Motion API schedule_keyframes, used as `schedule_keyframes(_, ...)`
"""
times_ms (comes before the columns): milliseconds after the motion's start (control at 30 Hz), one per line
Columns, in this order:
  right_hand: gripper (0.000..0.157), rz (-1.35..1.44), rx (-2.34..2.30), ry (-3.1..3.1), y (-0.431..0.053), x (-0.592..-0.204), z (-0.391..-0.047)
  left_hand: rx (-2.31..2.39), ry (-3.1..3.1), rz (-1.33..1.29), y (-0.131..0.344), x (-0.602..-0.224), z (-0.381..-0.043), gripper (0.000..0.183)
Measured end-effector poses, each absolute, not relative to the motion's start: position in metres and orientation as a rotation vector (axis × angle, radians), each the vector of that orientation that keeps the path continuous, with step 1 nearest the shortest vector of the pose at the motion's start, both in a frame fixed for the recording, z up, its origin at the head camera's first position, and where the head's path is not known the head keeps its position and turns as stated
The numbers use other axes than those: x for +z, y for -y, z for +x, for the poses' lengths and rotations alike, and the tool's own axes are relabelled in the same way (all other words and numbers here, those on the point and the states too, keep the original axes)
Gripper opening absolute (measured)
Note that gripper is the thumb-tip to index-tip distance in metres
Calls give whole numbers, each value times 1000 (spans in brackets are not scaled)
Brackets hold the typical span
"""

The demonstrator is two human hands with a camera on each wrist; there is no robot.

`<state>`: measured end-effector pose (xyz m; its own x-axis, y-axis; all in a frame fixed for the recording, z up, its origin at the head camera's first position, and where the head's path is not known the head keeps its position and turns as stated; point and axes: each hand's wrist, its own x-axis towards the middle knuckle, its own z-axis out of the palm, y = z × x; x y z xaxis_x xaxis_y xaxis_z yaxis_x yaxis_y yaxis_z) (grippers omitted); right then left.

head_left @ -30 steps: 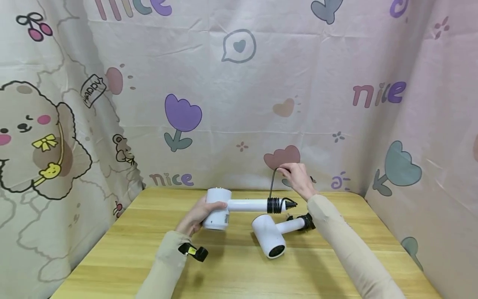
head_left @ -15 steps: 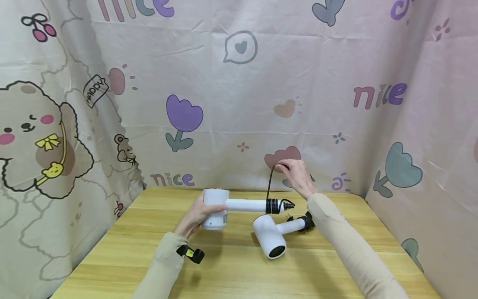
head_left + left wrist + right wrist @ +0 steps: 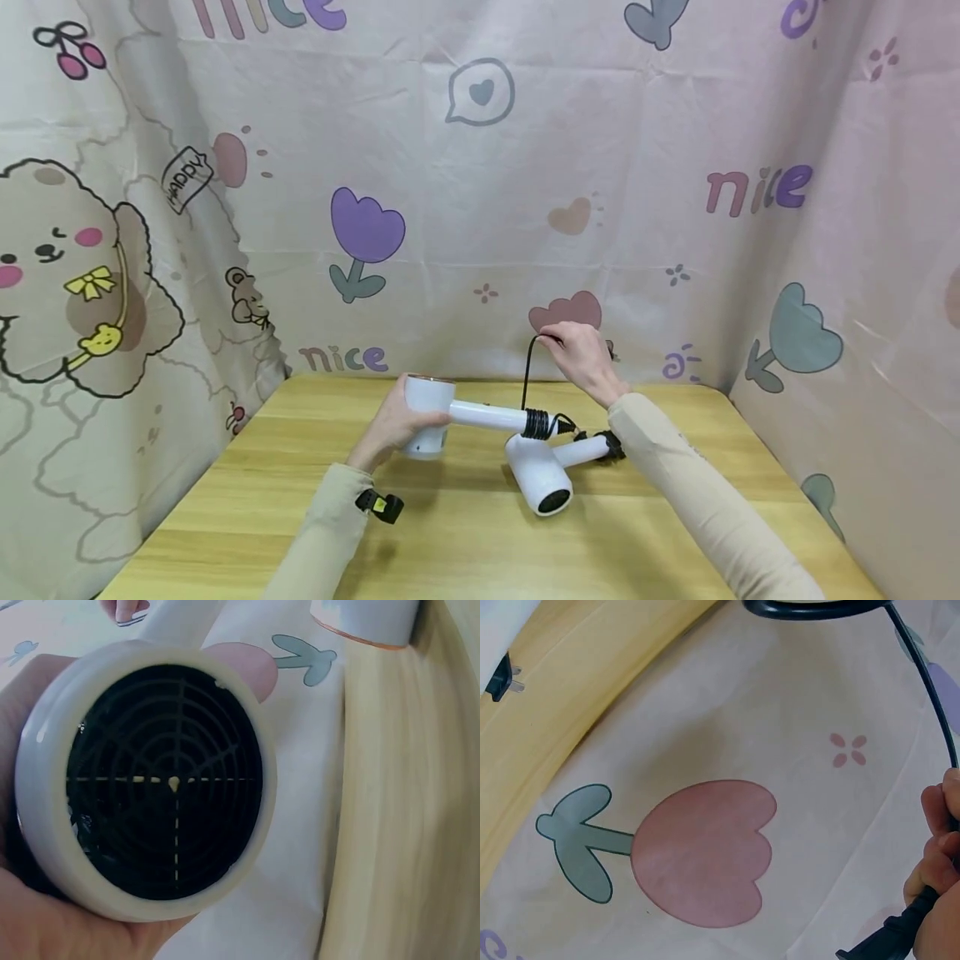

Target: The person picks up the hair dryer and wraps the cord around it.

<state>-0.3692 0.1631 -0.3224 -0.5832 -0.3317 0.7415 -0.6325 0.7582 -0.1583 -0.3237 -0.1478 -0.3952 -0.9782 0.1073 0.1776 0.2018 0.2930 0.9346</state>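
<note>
My left hand grips a white hair dryer by its barrel, thumb across the front. Its round dark grille fills much of the left wrist view. The handle points right and slightly down, wound near its end with a black cord. Above and to the right, my right hand pinches the cord, and a stretch runs straight up from the coils to the fingers. In the right wrist view the cord's black plug sticks out below the fingers.
A second white hair dryer lies on the wooden table, its handle wrapped in black cord; the held handle overlaps it in the head view. Its plug shows in the right wrist view. A patterned curtain hangs behind and at both sides.
The held hair dryer's handle has tilted down at its right end and come a little left. My right hand has shifted slightly left with the cord. The second dryer stays put.
</note>
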Motion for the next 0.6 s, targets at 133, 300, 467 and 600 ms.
schedule_keyframes(133,12,697,520,2254,-163,-326,-366,-1774,2472,-299,148,-397,-325,81)
schedule_keyframes(300,16,689,557,2284,-164,-331,-361,-1788,2480,-260,149,-402,-324,78)
schedule_keyframes(467,13,700,577,2237,-164,-329,-358,-1728,2483,-142,152,-402,-326,82)
schedule_keyframes(600,9,708,584,2224,-162,-328,-354,-1684,2490,-81,151,-401,-326,85)
